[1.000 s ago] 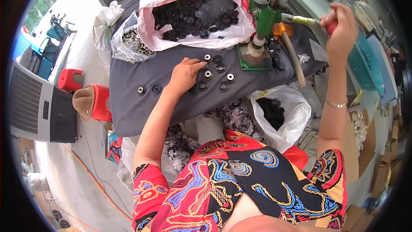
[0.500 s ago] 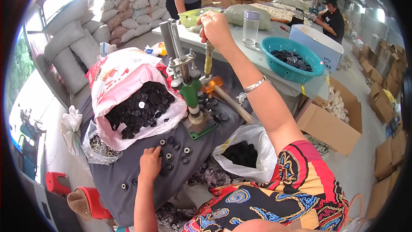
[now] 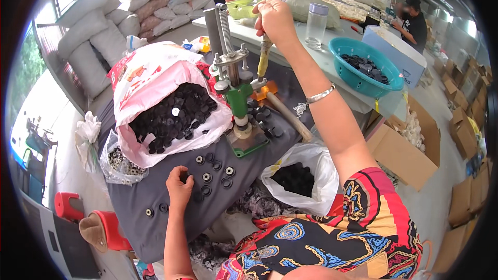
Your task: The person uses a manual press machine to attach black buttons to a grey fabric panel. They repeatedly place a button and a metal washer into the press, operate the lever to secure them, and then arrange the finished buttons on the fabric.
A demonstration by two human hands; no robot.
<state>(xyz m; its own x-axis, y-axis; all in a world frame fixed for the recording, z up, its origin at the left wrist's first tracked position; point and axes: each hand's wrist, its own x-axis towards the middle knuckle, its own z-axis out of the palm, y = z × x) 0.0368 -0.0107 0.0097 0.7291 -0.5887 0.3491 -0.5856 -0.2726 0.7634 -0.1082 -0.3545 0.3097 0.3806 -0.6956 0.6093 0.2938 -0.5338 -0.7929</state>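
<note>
My right hand [image 3: 276,22] is wrapped round the top of the lever handle [image 3: 264,54] of a green hand press [image 3: 239,101], with the lever raised. The press has a tall spring on its post, and its base stands on the dark cloth-covered table [image 3: 150,243]. My left hand [image 3: 179,187] is near the table's front edge, thumb and fingers curled round a small black round part [image 3: 185,177], partly hidden. Just right of it lie several black rings [image 3: 206,191] and rings with pale metal centres [image 3: 207,177].
A pink-lined sack of black discs [image 3: 171,119] lies left of the press, beside a clear bag of metal pieces [image 3: 122,166]. Right are a hammer [image 3: 288,114], a white bag of black parts [image 3: 321,176] and a teal basket [image 3: 358,85]. Two people are beyond.
My left hand has drawn back left from the rings, and its fingers have closed on a black part. My right hand stays on the raised lever. The view has shifted slightly.
</note>
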